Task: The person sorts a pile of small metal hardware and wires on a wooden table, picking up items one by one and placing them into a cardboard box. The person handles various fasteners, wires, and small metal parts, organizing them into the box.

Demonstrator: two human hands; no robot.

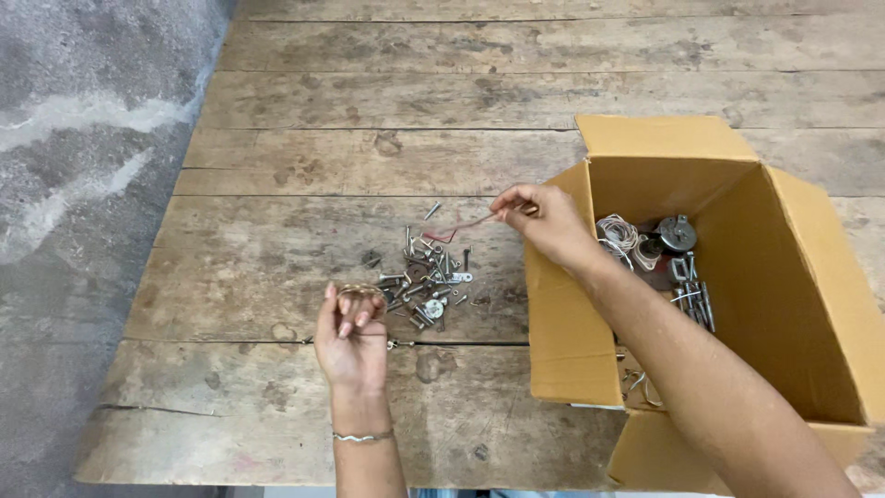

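Right hand point(546, 219) pinches one end of a thin reddish wire strip point(461, 227) between thumb and fingertips, the strip trailing down and leftward toward the scattered pile of small grey metal screws, bolts and washers point(424, 277) on the weathered wooden plank table point(369, 138). Left hand point(350, 337) sits palm-up just beside the pile's near edge, fingers curled around what looks like a small brass-coloured ring point(358, 290) — how firmly it is held I cannot tell. Behind the right forearm stands an open brown cardboard box point(793, 240) holding a coil of pale wire point(618, 232), a round grey metal part point(678, 233) and more loose hardware. A likely risk: the dangling strip could snag a screw and drag it along, or flick small pieces off toward the table's left edge and the grey concrete floor point(74, 184) — the pinch is slight, so the strip itself may slip.
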